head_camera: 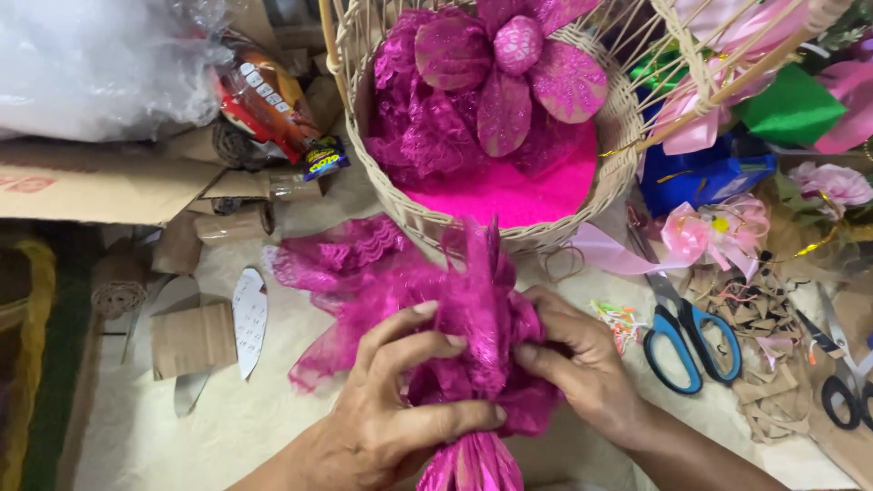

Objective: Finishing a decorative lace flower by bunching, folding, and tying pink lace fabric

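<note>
Both my hands hold a bunched piece of magenta lace fabric [473, 309] low in the middle of the head view. My left hand [391, 409] wraps its fingers around the gathered lower part. Pinching the folds from the right side is my right hand [582, 364]. A loose tail of the lace [336, 264] spreads out to the left on the table. Just behind stands a wicker basket [618, 118] lined in bright pink, with magenta lace and a glittery pink fabric flower [514, 64] inside.
Blue-handled scissors [687, 341] lie to the right, among brown paper scraps [764, 364], with black-handled scissors [846, 391] further right. Pink ribbon flowers [718, 232] and blue and green material sit at the back right. Cardboard pieces [191, 336], a plastic bag [100, 64] and a bottle [268, 100] are on the left.
</note>
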